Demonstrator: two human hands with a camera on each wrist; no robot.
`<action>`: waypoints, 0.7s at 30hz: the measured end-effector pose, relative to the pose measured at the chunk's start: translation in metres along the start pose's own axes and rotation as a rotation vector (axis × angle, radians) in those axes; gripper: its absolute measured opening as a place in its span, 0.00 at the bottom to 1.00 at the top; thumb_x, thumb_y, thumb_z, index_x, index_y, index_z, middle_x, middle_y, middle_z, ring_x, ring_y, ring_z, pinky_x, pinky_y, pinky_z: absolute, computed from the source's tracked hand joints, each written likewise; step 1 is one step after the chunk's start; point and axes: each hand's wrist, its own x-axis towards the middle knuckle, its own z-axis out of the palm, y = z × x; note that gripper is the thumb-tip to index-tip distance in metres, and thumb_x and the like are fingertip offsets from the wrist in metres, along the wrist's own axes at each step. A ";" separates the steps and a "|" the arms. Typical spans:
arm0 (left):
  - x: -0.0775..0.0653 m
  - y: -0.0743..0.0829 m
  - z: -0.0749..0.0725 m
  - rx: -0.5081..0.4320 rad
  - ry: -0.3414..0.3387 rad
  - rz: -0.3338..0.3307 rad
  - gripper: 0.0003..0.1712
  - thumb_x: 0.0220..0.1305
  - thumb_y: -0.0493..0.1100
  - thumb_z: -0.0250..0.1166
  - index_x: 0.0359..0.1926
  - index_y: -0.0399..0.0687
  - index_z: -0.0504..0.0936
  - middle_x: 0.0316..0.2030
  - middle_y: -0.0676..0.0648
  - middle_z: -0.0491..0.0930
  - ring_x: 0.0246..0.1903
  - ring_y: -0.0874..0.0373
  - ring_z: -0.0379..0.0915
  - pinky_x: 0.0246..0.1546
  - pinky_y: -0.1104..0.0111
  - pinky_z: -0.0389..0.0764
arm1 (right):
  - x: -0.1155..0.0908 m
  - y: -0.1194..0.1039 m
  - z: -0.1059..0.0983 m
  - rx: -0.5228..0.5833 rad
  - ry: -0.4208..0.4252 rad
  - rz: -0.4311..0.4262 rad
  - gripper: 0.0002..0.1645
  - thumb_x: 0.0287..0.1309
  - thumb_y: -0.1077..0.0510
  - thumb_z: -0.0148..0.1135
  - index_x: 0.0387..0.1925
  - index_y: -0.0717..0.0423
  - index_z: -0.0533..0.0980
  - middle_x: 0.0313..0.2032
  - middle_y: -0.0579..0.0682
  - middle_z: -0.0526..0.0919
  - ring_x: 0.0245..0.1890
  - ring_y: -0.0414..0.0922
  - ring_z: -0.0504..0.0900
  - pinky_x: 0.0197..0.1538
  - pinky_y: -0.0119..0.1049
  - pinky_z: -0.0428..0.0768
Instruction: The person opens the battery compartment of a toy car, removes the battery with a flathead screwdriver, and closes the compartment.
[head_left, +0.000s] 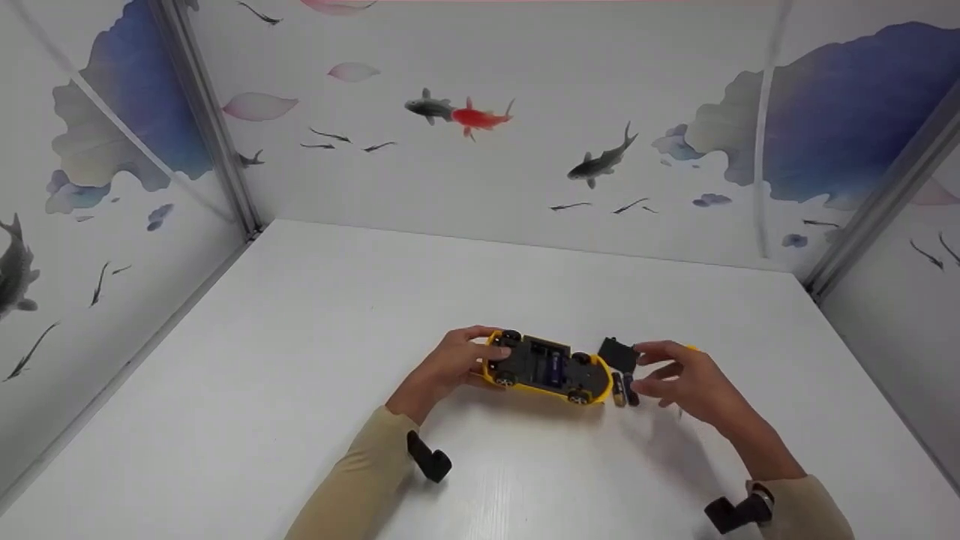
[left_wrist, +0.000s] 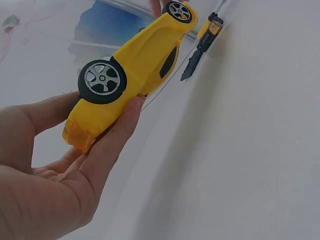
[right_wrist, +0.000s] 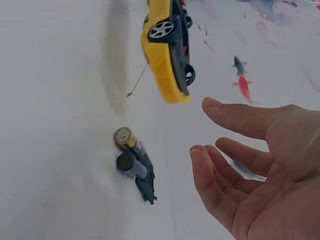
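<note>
My left hand (head_left: pixel 459 357) grips a yellow toy car (left_wrist: pixel 145 60) by one end, thumb on its black underside. The car is upside down, with an uncovered battery compartment (head_left: pixel 550 361) facing up; a dark blue battery (head_left: pixel 556 368) shows inside. To its right, my right hand (right_wrist: pixel 250 165) is held with thumb and fingers apart and nothing between them. Close by its fingertips in the head view lie a black battery cover (head_left: pixel 618 354) and two loose batteries, one with a gold-coloured end (right_wrist: pixel 123 136), the other dark (right_wrist: pixel 132 166).
A thin antenna-like wire (right_wrist: pixel 138 80) sticks out from the car. Behind my right hand a small yellow thing (head_left: pixel 694 348) peeks out, mostly hidden. The white table (head_left: pixel 360 300) is bounded by printed panels with fish (head_left: pixel 480 118) and metal corner posts (head_left: pixel 214 120).
</note>
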 end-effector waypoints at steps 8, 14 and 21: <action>-0.001 0.001 0.000 0.008 -0.003 0.008 0.30 0.64 0.41 0.68 0.67 0.45 0.74 0.59 0.33 0.76 0.45 0.45 0.85 0.44 0.55 0.88 | -0.006 -0.030 0.010 0.045 0.037 -0.090 0.34 0.58 0.54 0.72 0.65 0.57 0.73 0.57 0.61 0.79 0.50 0.50 0.82 0.39 0.32 0.85; -0.004 0.001 0.003 0.016 -0.011 0.011 0.29 0.64 0.42 0.68 0.66 0.46 0.75 0.58 0.34 0.77 0.45 0.45 0.85 0.44 0.55 0.88 | -0.004 -0.041 0.029 0.074 0.043 -0.106 0.31 0.55 0.54 0.74 0.60 0.56 0.77 0.55 0.58 0.82 0.45 0.47 0.82 0.36 0.33 0.84; -0.004 0.000 0.005 0.017 -0.014 0.015 0.29 0.64 0.43 0.68 0.66 0.46 0.75 0.59 0.34 0.76 0.45 0.45 0.85 0.43 0.55 0.88 | -0.001 -0.050 0.053 0.040 0.070 -0.085 0.30 0.53 0.55 0.75 0.57 0.57 0.78 0.53 0.58 0.80 0.42 0.45 0.82 0.41 0.36 0.86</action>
